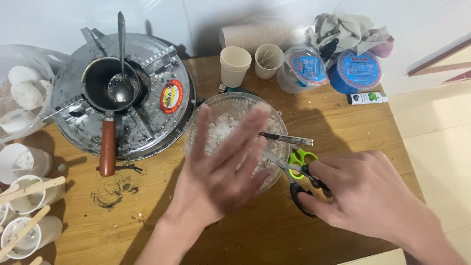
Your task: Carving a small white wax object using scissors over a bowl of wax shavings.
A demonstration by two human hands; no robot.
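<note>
My right hand (365,194) grips a pair of scissors (294,162) with green and black handles, blades spread apart over the rim of a clear glass bowl (216,105). The bowl holds white shredded or flaky stuff. My left hand (223,167) hovers over the bowl, blurred, fingers spread, holding nothing. Both hands meet at the front right side of the bowl on a wooden table (245,230).
A metal lid with a small wooden-handled pot and ladle (120,88) sits left. Plastic cups with wooden sticks (27,196) line the left edge. Paper cups (235,64), round tubs (355,71), a rag and a small tube stand at the back. The table's right edge meets tiled floor.
</note>
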